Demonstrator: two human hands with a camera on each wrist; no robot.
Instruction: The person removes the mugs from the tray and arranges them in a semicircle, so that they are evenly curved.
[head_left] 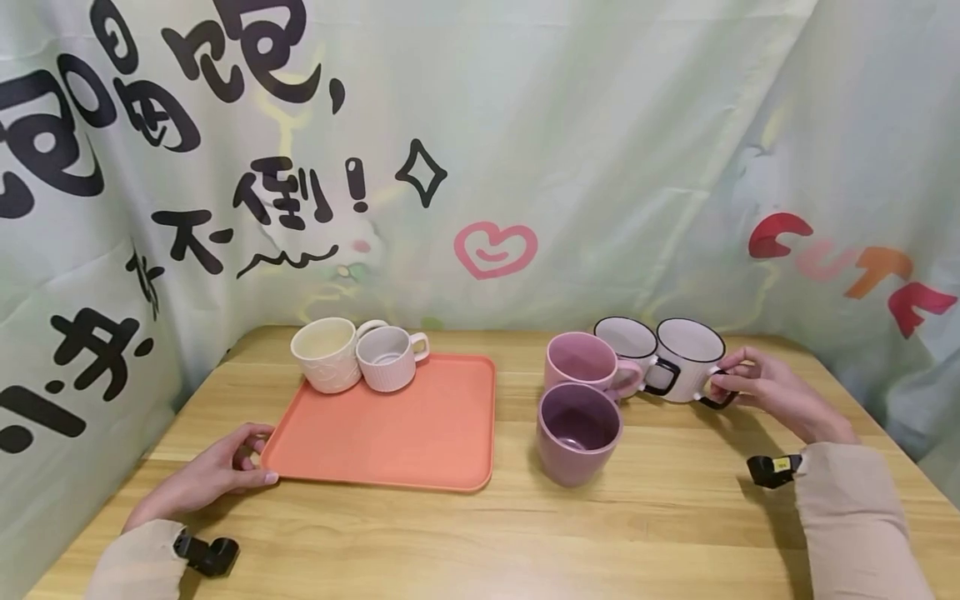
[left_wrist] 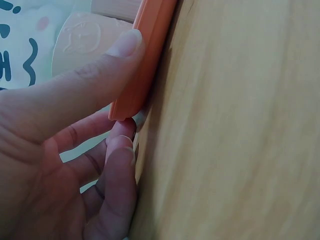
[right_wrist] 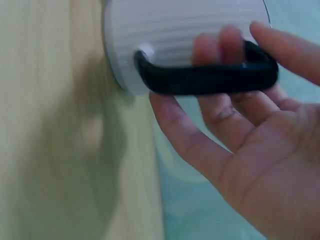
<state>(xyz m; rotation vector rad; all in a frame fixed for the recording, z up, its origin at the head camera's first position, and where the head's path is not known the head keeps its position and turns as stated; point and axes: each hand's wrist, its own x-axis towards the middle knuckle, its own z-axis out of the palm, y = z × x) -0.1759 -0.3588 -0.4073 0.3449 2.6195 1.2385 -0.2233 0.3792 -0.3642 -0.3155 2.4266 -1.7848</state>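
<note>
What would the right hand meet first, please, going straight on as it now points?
The right hand, holding the black handle, would probably meet the side of the rightmost white mug first, though depth there is unclear.

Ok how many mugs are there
6: cream mug and grey mug at the back left of the tray; pink mug and purple mug right of it; two white mugs furthest right.

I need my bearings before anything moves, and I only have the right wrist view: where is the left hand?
Observer: The left hand grips the orange tray at its near left corner.
Operator: Is anything on it?
Observer: Two mugs toward its far left corner: a cream mug and a pale ribbed mug.
Operator: What stands just left of the white mug at the right hand?
Observer: A second white mug, partly behind the pink mug.
</note>
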